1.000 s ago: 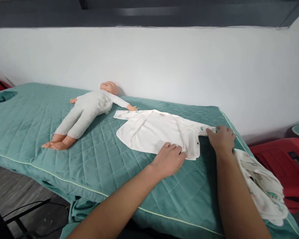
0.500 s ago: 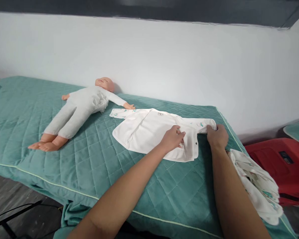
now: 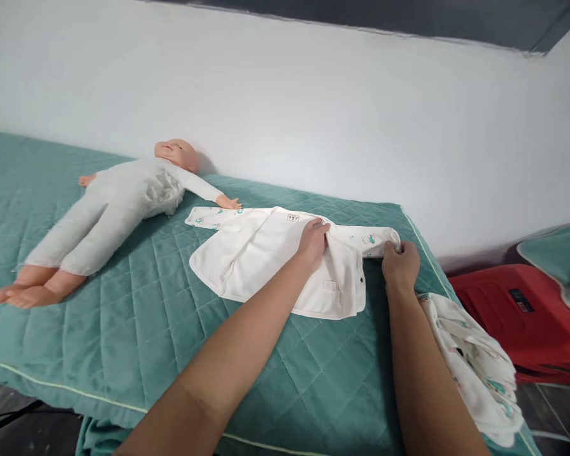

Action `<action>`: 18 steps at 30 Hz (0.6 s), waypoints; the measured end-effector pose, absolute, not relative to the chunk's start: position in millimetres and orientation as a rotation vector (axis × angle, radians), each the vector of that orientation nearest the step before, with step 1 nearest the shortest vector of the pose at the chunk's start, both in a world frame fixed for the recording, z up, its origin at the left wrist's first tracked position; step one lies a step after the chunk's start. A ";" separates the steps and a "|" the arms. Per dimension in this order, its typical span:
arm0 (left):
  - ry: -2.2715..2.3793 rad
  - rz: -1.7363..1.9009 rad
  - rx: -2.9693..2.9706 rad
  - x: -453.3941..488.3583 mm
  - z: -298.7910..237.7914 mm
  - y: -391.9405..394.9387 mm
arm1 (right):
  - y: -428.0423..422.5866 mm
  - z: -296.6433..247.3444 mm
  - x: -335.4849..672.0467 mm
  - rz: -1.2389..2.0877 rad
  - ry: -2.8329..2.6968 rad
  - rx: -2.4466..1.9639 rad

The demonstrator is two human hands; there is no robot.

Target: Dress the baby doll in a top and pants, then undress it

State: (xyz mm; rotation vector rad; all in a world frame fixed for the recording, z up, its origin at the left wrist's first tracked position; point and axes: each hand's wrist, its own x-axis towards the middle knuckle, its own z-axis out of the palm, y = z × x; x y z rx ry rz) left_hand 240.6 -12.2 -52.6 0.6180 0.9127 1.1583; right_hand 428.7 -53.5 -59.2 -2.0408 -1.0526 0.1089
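A white baby shirt (image 3: 266, 259) lies spread open on the green quilted cover, its inner side and neck label facing up. My left hand (image 3: 313, 244) is closed on the shirt's front edge beside the neck, by the right shoulder; its fingertips are partly hidden. At the end of the printed right sleeve (image 3: 368, 239), my right hand (image 3: 401, 263) pinches the cuff. The other sleeve (image 3: 209, 217) stretches left, close to the hand of a baby doll (image 3: 128, 190) in a white cloth body, which lies on its back.
A bunched printed white garment (image 3: 475, 361) lies by my right forearm near the bed's edge. Beyond that edge stands a red plastic object (image 3: 517, 304), with green cloth (image 3: 560, 259) over part of it. The green quilted cover (image 3: 137, 335) runs up to a white wall (image 3: 285, 107).
My left hand has moved up from the shirt's front panel to its edge near the neck. My right hand stays on the cuff. The whole view has shifted slightly.
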 end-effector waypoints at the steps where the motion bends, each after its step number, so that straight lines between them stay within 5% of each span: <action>1: 0.881 1.173 0.592 241.9 -52.9 -8.7 | -53.9 -59.3 427.6 0.102 -1.056 -2.040; 6: 0.697 1.110 0.500 238.9 -46.1 -3.4 | -58.9 -54.5 408.3 -0.187 -1.237 -1.849; 12: 0.709 1.061 0.534 234.5 -32.1 -23.6 | -62.3 -50.9 376.7 0.309 -1.420 -1.733; 18: 0.757 1.046 0.605 238.9 -36.6 -45.3 | -63.6 -48.8 371.8 0.369 -1.628 -1.833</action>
